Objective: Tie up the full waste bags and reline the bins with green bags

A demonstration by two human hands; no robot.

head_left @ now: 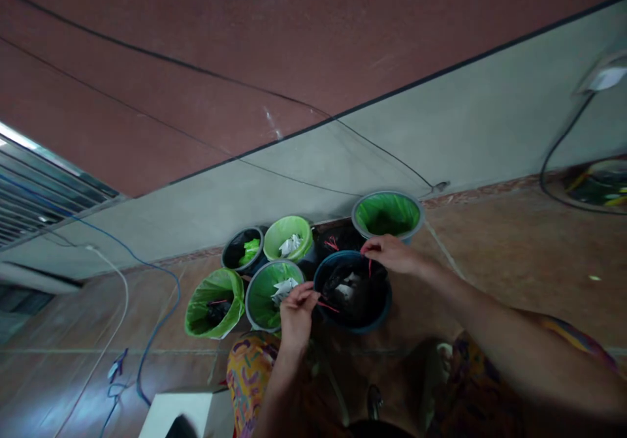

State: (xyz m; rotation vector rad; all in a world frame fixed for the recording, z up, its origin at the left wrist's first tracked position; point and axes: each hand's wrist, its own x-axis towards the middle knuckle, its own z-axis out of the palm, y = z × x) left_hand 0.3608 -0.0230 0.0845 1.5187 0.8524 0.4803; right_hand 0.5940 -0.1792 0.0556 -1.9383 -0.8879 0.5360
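A dark blue bin (381,312) stands in front of me with a black garbage bag (360,294) inside it. Pale crumpled waste (345,289) shows in the bag. My left hand (296,314), at the bin's left rim, pinches a red drawstring (329,307) of the bag. On the far right side of the rim, my right hand (390,254) pinches another red stretch of drawstring (369,268). Beside my left hand is a grey bin lined with a green bag (262,297), with white paper (284,289) in it.
More lined bins surround these: a green-lined bin (389,211) by the wall, a light green one (274,234), a black-lined one (235,245) and a green-lined one (200,301) at left. A blue hose (169,314) crosses the tiled floor. A white box (166,412) stands lower left.
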